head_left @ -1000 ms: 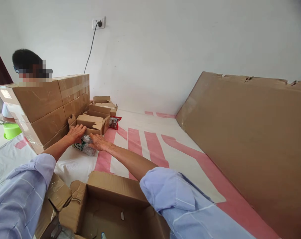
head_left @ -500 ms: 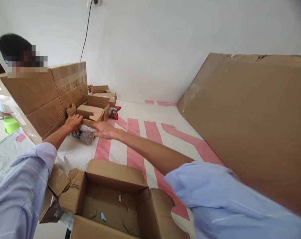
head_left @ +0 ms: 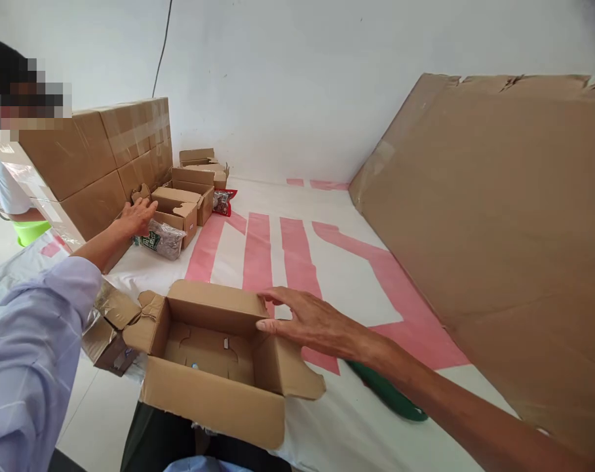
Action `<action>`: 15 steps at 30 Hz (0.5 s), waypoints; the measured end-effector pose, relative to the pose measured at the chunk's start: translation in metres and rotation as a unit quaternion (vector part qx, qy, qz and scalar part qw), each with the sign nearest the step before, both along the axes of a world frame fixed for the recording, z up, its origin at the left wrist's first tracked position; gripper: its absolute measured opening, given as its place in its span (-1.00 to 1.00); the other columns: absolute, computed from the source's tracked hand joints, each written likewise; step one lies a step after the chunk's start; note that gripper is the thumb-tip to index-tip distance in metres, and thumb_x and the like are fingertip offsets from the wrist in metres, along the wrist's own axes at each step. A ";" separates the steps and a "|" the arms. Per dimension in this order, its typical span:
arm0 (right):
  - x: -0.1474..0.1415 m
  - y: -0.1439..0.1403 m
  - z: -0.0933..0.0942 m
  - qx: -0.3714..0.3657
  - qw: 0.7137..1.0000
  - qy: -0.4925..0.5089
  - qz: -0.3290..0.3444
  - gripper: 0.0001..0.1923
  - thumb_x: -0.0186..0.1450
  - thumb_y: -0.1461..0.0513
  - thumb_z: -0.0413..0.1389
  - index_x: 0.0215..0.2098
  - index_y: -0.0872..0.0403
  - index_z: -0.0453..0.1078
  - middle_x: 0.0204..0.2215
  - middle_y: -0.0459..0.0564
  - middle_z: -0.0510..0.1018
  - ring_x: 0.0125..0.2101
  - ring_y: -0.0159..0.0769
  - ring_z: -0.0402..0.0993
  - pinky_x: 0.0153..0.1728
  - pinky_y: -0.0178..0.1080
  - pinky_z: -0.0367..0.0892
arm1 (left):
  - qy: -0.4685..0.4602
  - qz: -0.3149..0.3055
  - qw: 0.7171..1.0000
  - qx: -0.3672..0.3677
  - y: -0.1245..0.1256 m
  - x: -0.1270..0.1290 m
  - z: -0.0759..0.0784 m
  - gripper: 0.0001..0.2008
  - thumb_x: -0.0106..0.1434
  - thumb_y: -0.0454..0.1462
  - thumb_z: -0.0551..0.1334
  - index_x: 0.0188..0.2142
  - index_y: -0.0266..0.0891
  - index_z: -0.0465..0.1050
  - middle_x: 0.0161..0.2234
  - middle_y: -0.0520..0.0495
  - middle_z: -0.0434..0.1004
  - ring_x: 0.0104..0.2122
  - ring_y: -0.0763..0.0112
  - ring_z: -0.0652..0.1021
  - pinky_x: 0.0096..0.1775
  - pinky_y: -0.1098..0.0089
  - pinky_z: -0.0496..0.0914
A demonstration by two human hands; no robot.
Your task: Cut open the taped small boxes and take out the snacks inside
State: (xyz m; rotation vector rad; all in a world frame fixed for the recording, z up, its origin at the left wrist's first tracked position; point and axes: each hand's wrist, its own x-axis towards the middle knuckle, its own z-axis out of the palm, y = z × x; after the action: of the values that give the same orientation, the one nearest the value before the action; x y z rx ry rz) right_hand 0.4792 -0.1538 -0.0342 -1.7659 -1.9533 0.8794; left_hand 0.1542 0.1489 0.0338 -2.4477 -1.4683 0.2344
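My left hand (head_left: 139, 215) is stretched out at the left, its fingers apart at the rear end of a clear plastic bag (head_left: 164, 240) with a dark green label. Whether the fingertips touch the bag, I cannot tell. An open cardboard box (head_left: 213, 410) stands in front of me with its flaps folded outward. Small bits, one pale and one blue, lie on its floor. Over this box's far right corner reaches my right hand (head_left: 310, 321), thumb and fingers spread, seemingly touching the corner.
Taped cartons (head_left: 86, 154) are stacked at the left, with a person behind them. Smaller open boxes (head_left: 189, 219) and a red packet (head_left: 223, 202) sit near them. A large cardboard sheet (head_left: 499, 229) leans at right. A dark green object (head_left: 390, 393) lies under my right forearm.
My right hand has left the plastic bag and come back to the near box's corner. My left hand stays by the bag, its fingers lifted somewhat. The view has shifted slightly.
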 end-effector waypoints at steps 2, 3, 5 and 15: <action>-0.002 -0.009 -0.008 -0.017 1.000 0.008 -0.021 -0.50 0.30 -0.05 0.18 0.14 -0.07 0.57 0.08 0.12 0.68 -0.01 0.00 0.64 -0.09 -0.11 0.51 | -0.027 -0.031 0.999 -0.006 -0.034 0.007 0.018 -0.35 0.25 -0.23 0.45 0.29 -0.22 0.35 0.30 -0.30 0.40 0.31 -0.09 0.39 0.23 0.03 0.33; -0.003 -0.011 -0.012 -0.021 0.999 0.015 -0.036 -0.50 0.30 -0.02 0.16 0.14 -0.05 0.57 0.05 0.12 0.69 -0.03 -0.02 0.65 -0.12 -0.13 0.51 | -0.049 -0.059 0.997 -0.022 -0.056 0.010 0.024 -0.48 0.30 -0.16 0.41 0.21 -0.20 0.44 0.24 -0.24 0.47 0.25 -0.05 0.46 0.19 0.10 0.36; -0.004 -0.014 -0.019 -0.020 0.997 0.033 -0.064 -0.47 0.29 0.03 0.11 0.17 -0.02 0.55 0.00 0.12 0.71 -0.07 -0.03 0.67 -0.14 -0.13 0.50 | -0.088 -0.144 0.978 -0.119 -0.113 0.015 0.027 -0.54 0.33 0.01 0.38 0.11 -0.15 0.53 0.10 -0.15 0.61 0.08 0.07 0.59 0.05 0.21 0.44; 0.006 -0.026 -0.047 0.049 0.962 0.180 -0.198 -0.43 0.22 -0.06 0.17 0.09 0.06 0.55 -0.11 0.19 0.74 -0.17 0.01 0.71 -0.23 -0.10 0.56 | 0.023 -0.340 0.924 -0.173 -0.263 0.037 -0.051 -0.88 0.19 -0.29 0.41 -0.24 -0.15 0.61 -0.41 -0.19 0.69 -0.35 0.07 0.71 -0.35 0.22 0.45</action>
State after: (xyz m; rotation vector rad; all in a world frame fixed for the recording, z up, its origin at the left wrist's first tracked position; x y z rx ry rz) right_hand 0.4849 -0.1795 -0.0812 -1.7120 -1.3307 0.8703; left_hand 0.1917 -0.1139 -0.0173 -3.0295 -0.5103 0.4177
